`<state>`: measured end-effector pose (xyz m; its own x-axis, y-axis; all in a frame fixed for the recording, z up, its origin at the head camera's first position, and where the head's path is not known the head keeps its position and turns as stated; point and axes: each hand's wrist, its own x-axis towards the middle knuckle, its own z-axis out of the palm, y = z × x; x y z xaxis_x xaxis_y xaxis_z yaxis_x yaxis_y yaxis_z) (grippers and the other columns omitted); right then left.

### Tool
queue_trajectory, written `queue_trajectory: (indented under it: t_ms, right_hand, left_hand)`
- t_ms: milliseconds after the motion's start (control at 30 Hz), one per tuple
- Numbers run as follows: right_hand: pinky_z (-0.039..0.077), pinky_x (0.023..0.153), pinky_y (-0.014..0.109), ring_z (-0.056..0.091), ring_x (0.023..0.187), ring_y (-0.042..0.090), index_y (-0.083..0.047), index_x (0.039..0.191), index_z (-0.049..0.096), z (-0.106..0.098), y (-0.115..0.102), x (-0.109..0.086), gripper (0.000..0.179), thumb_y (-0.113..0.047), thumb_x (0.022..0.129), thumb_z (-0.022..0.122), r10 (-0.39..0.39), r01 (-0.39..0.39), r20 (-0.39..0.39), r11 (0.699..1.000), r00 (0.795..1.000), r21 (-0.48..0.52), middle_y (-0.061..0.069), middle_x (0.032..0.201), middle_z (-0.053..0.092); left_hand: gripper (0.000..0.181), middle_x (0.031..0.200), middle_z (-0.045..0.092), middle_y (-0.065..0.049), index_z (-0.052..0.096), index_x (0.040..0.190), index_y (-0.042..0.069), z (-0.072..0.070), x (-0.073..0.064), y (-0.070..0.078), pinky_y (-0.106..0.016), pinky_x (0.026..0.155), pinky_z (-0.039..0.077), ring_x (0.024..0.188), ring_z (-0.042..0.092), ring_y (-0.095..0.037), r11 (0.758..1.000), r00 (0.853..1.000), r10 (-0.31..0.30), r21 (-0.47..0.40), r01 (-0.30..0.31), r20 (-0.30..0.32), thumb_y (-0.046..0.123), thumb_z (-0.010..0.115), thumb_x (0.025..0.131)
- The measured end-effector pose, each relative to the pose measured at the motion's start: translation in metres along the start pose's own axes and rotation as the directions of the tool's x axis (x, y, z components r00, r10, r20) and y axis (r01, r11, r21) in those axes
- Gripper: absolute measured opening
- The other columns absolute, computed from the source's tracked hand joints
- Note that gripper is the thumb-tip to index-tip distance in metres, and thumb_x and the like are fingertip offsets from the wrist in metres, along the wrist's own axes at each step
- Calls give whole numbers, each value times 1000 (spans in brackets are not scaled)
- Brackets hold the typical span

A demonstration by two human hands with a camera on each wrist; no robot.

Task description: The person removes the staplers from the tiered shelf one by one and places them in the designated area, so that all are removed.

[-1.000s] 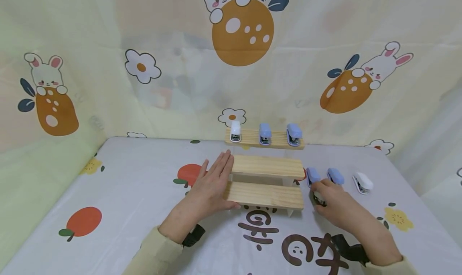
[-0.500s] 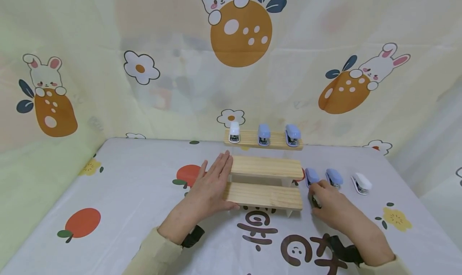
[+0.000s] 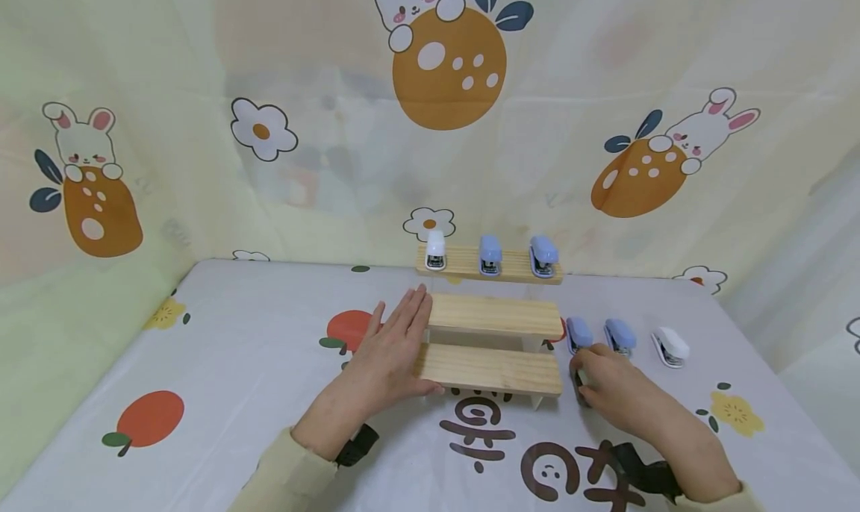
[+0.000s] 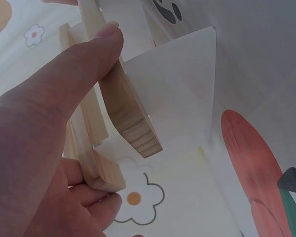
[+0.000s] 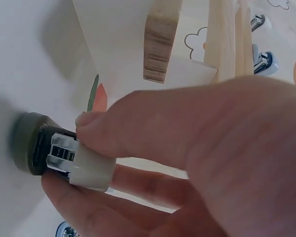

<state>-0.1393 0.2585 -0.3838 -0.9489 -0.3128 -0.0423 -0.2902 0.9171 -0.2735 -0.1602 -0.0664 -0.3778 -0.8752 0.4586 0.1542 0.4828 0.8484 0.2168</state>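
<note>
My right hand (image 3: pixel 618 384) pinches a mini stapler between thumb and fingers, just off the right end of a tiered rack. In the right wrist view the stapler (image 5: pixel 93 168) shows a cream part, a dark olive part and bare metal between them, its olive end close to the tabletop. The left hand (image 3: pixel 388 357) lies along the rack's left end with straight fingers. Up close in the left wrist view, its thumb rests on the edge of the front wooden board (image 4: pixel 130 121), and its fingers touch the end of another wooden board (image 4: pixel 108 175).
On the rack's back board (image 3: pixel 463 258) stand a white stapler (image 3: pixel 435 251) and two blue staplers, one in the middle (image 3: pixel 490 255) and one at right (image 3: pixel 543 256). Right of the rack lie a blue stapler (image 3: pixel 579 334), another blue stapler (image 3: pixel 619 336) and a white stapler (image 3: pixel 670 347).
The right hand has shifted slightly left with the stapler, which has turned a little in its grip. The left hand stays against the rack. The head view has tipped up a little.
</note>
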Motion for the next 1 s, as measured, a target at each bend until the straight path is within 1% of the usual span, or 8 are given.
queue_trajectory:
  t_ms: [67,200,300,433,533,700,833,1000]
  right_hand:
    - [54,84,52,63,102,36,2,100,65,0,1,0,23,4,79,74,-13,13,-12,1000,1000,-6,21,108,63]
    - [54,82,50,63,97,32,-1,99,64,1,2,-1,27,2,76,79,-44,43,-44,999,998,-26,17,103,63]
    - [54,82,51,63,98,33,-3,99,64,0,1,-1,29,0,75,80,-31,30,-41,999,999,-25,18,105,62]
    - [54,84,53,62,103,37,-3,105,64,-4,-2,-3,29,-6,80,78,8,-8,-13,1000,1000,-8,21,113,61]
    - [54,81,52,63,103,37,-2,112,64,-11,-4,-6,30,-11,85,74,12,-12,-20,1000,1000,19,22,117,61]
    - [55,83,54,64,106,41,-1,115,64,-26,-7,-10,29,-13,90,69,3,1,-118,999,993,33,23,118,63]
    - [56,81,53,65,101,36,2,115,64,-36,-10,-7,28,-11,90,68,-26,32,-217,999,976,28,22,117,63]
    - [55,80,55,64,98,37,2,118,62,-47,-17,-1,30,-9,90,66,-53,54,-310,999,949,-5,24,121,60]
  left_hand:
    - [131,168,13,-9,15,158,4,0,0,0,-55,124,13,156,12,-24,1000,1000,0,-3,0,0,53,90,63]
    - [130,168,13,-10,15,158,4,0,0,-1,-55,124,14,155,13,-24,1000,1000,4,13,-4,-4,54,89,64]
    - [130,167,13,-10,15,158,4,0,0,-2,-55,124,15,155,13,-24,1000,1000,2,15,-2,-4,54,89,64]
    - [130,167,15,-10,17,158,3,-1,-1,-1,-56,124,15,155,14,-25,1000,1000,-2,8,2,-6,54,90,63]
    - [130,167,16,-10,18,158,3,-1,-2,-1,-56,124,15,155,15,-25,1000,1000,0,12,0,-13,53,90,62]
    - [130,167,16,-10,18,158,2,1,-1,-1,-56,124,15,155,15,-25,1000,1000,4,21,-4,-14,54,89,63]
    - [130,167,16,-10,17,158,2,1,-1,-1,-55,124,16,155,16,-25,1000,1000,5,25,-4,-14,54,89,63]
    - [130,167,16,-10,17,158,2,1,-1,1,-55,124,15,155,15,-25,1000,1000,2,14,-2,-15,53,90,62]
